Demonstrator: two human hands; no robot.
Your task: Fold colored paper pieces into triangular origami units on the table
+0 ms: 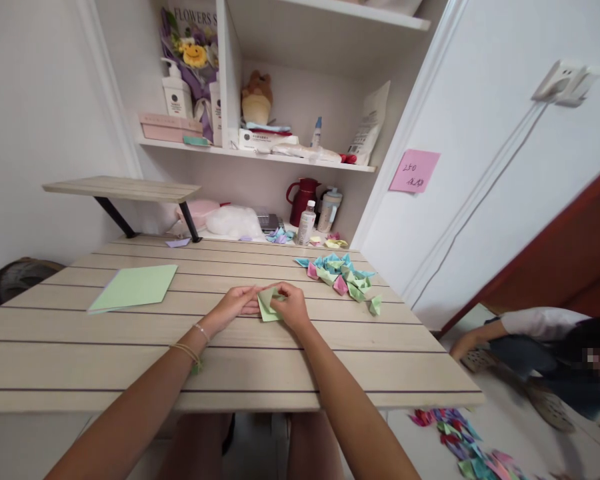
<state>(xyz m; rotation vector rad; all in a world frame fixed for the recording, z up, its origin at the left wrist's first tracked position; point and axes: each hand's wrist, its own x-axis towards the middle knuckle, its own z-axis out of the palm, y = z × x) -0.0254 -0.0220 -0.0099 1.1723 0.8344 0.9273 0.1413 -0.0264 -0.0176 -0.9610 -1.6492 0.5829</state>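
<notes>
Both my hands work at a small light-green sheet of folding paper (pixel 269 313) over the middle of the slatted table. My left hand (pixel 234 308) has its fingers closed at the paper's left edge. My right hand (pixel 293 307) pinches a raised flap of the same paper from the right, its fingertips partly hidden behind the hand. To the left lies a stack of green paper sheets (pixel 136 287). Several folded paper pieces (pixel 341 273), blue, green and pink, sit in a pile beyond my right hand.
A small raised shelf (pixel 123 189) stands at the back left. A bottle (pixel 307 223), a red jug (pixel 304 200) and a cup (pixel 329 209) stand at the back. More folded paper (pixel 463 440) lies on the floor at right, near a crouching person (pixel 540 327).
</notes>
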